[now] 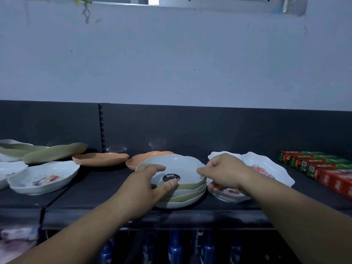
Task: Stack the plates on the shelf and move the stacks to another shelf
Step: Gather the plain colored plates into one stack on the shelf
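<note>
Far left on the dark shelf [91, 199]: green plates [55, 152] tipped over one another, unstacked, with a floral plate [43, 178] lying flat just in front. Next along, 2 orange plates [100, 159], apart from each other, the farther 1 tucked behind the stack.

Centre now, near the front edge: the stack [182, 195], ribbed green and white rims alternating, about 5 deep. On it, the top plate [177, 165], pale, black sticker up, seemingly not quite nested.

Left hand [144, 185] gripping that top plate, fingers curled over the left rim, thumb pressed down by the sticker. Right hand [222, 170] pinching the right rim between thumb and fingers.

Looks like seating this plate onto the pile. Best done by lowering both sides evenly, nudging until the scalloped rims line up, and releasing only after a check for rocking. Worth keeping the right wrist high, with white floral plates [266, 168] just beside and beneath it.

Far right, red boxes [323, 172], well apart from the action. Plenty of loose plates left to gather.
</note>
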